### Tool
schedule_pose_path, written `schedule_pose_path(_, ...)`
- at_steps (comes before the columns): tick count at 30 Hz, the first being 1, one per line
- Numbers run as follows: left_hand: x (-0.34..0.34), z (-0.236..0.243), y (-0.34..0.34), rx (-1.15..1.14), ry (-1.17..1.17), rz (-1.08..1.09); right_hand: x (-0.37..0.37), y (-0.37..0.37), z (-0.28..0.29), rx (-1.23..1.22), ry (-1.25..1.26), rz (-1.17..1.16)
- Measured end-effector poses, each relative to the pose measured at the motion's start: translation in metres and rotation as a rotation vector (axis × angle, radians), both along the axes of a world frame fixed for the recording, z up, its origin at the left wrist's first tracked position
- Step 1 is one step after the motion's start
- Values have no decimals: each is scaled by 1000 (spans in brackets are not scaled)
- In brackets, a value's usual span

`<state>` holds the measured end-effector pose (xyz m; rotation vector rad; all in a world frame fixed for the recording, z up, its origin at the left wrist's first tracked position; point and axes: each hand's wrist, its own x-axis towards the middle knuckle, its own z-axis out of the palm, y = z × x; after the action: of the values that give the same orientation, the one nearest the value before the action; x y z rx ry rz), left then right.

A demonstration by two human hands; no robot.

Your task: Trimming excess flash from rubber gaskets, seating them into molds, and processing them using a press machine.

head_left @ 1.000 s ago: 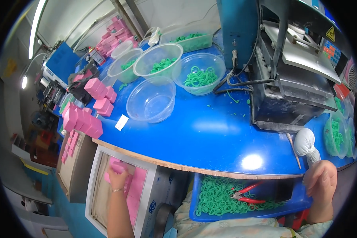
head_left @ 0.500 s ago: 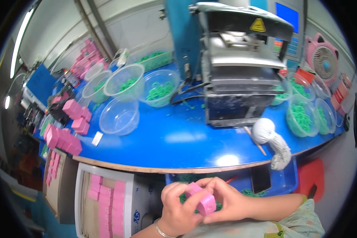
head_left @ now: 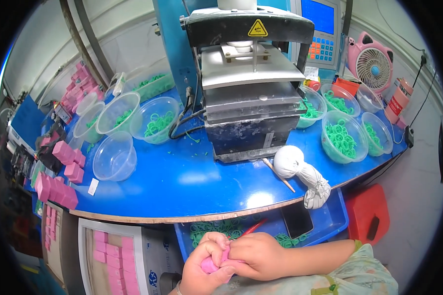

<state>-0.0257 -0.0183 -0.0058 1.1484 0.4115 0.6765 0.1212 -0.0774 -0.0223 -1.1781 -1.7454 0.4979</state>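
My left hand (head_left: 206,263) and my right hand (head_left: 258,258) are closed together on a pink block (head_left: 211,265) low in the view, much of it hidden by my fingers. Behind them is a blue bin (head_left: 330,212) with green rubber loops (head_left: 291,240), red-handled pliers (head_left: 251,227) and a black phone-like slab (head_left: 296,222). To the lower left, a white-framed tray (head_left: 138,246) holds rows of pink blocks (head_left: 114,265).
On the blue table (head_left: 177,191) stand a press machine (head_left: 251,132), plastic bowls of green loops (head_left: 340,140), an empty bowl (head_left: 114,160), pink block stacks (head_left: 58,194), a white cloth bundle (head_left: 288,162), a stick (head_left: 275,174) and a pink fan (head_left: 371,64).
My left hand has brought a pink block from the tray to my right hand, and both now grip it more tightly. The view has turned rightward toward the press.
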Motion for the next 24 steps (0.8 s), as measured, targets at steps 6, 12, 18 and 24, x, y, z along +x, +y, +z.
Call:
schedule_pose_path(6, 11, -17, -1, -428, -264, 32, 4, -2, -3, -365, 603, 68)
schedule_pose_path(12, 14, -25, 2, -533, -353, 1, 4, -4, -2, -464, 887, 95)
schedule_pose_path(18, 13, -26, 2, -575, -378, 11, 2, -5, -2, -513, 950, 79)
schedule_pose_path(24, 8, -31, 6, -623, -350, -12, -1, -3, -6, -554, 994, 57)
